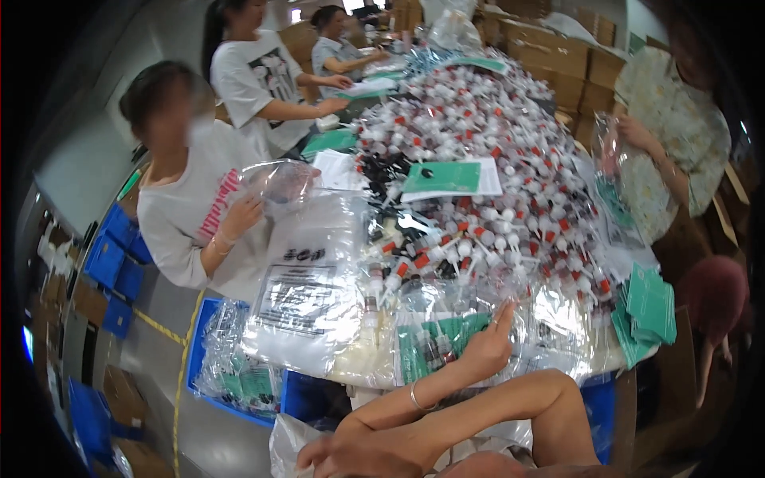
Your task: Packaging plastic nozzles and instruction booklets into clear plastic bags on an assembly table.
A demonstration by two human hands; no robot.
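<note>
My left hand [488, 349], with a bracelet on its wrist, reaches over the table's near edge. Its fingers are closed at the upper edge of a clear plastic bag [405, 323]. Inside that bag lie a green booklet [412, 357] and several small dark bottles. Crossing over my left arm, my right forearm runs leftward. My right hand [355, 457] lies low by my left elbow; its fingers are blurred, and whether they grip anything cannot be made out. A small clear bottle [370, 319] stands left of the bag.
A large heap of small bottles with white and red caps [510, 191] covers the table. Flat clear bags [307, 279] lie at left, green booklets [649, 307] at right. A blue bin [195, 374] holds filled bags. Co-workers stand at both sides, one holding a bag [287, 177].
</note>
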